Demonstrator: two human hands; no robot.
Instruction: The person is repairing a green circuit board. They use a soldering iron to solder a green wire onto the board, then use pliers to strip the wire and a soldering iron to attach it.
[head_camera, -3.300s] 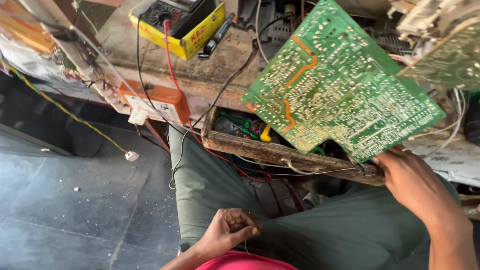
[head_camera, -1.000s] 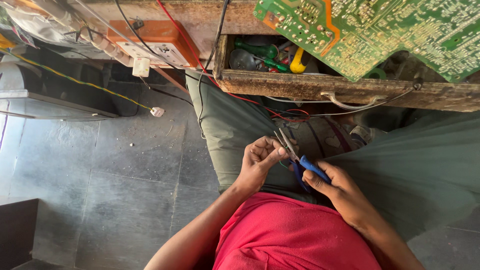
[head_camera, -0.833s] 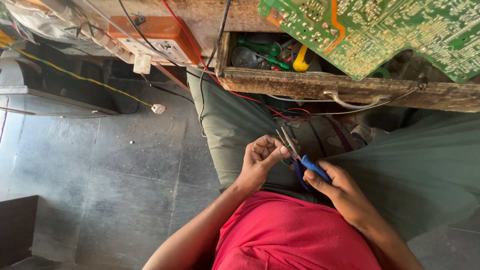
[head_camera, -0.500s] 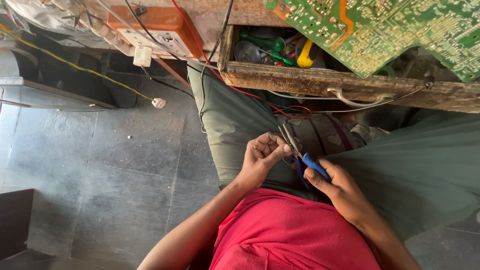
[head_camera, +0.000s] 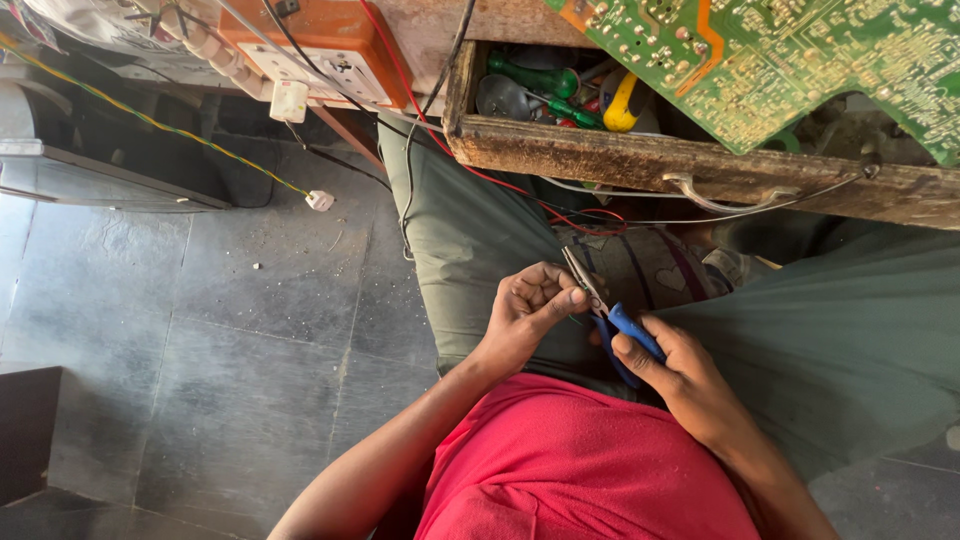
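Looking straight down into the lap here. The right hand (head_camera: 690, 380) is wrapped tight around the blue handles of a pair of pliers (head_camera: 605, 320), fingers closed on them. The tool's long axis runs on a diagonal, handles low by the right palm, metal nose pointing up and toward the left hand (head_camera: 530, 310). That left hand sits just beside the nose, fingers curled and pinched together, thumb and forefinger tip right at the plier tips. Whatever it's pinching is too small to make out, maybe a bit of thin wire, can't tell. So the tips and the left fingertips are basically touching, both over the olive-green trousers (head_camera: 470, 240).

Just above the hands is an open wooden drawer (head_camera: 600, 160) with a metal pull. Inside: green-handled screwdrivers (head_camera: 540, 78), a yellow-handled tool (head_camera: 622, 100) and other dark clutter I can't identify. A green circuit board (head_camera: 800, 60) hangs over the drawer, and an orange socket box (head_camera: 320, 45) sits off to the left with red and black wires trailing down.
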